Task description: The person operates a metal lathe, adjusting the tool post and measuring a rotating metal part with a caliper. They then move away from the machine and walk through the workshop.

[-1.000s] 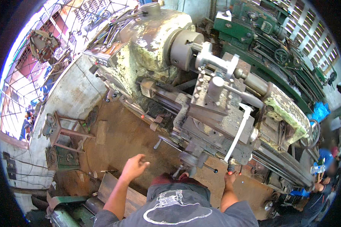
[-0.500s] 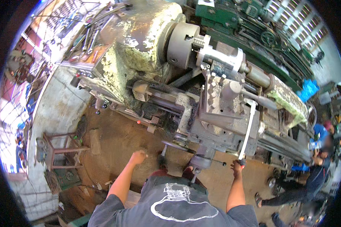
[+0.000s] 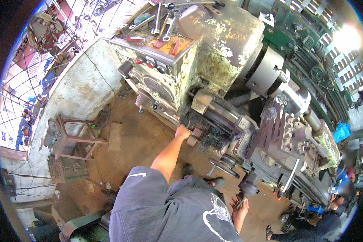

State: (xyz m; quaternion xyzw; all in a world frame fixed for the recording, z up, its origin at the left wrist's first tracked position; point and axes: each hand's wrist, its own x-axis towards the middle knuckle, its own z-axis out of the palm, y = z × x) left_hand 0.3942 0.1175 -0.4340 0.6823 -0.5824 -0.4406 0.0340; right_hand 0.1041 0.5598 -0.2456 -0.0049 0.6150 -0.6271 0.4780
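Note:
A large metal lathe stands before me, with a grey chuck point(image 3: 266, 71) holding a shiny cylindrical workpiece point(image 3: 296, 101). My left hand point(image 3: 182, 132) is closed at the front of the lathe, below the headstock point(image 3: 213, 48), where a lever was visible; its knob is hidden inside my fist. My right hand point(image 3: 240, 206) grips a small metal crank handle point(image 3: 241, 201) on the carriage, low beside my body. Left of that crank is a handwheel point(image 3: 226, 166) with its own grip. The tool post point(image 3: 298, 135) sits on the carriage, a white-handled lever point(image 3: 289, 177) hanging nearby.
Wrenches point(image 3: 171, 26) and other tools lie on top of the headstock. A rusty metal frame stand point(image 3: 82, 139) with a grinder point(image 3: 52, 131) is at left. Another green lathe point(image 3: 298, 44) stands behind. At the lower right, a person point(image 3: 326, 226) crouches near the floor.
My left hand has reached forward to the lever under the headstock. My right hand has left the white-handled lever and closed on the crank handle. The view has swung left.

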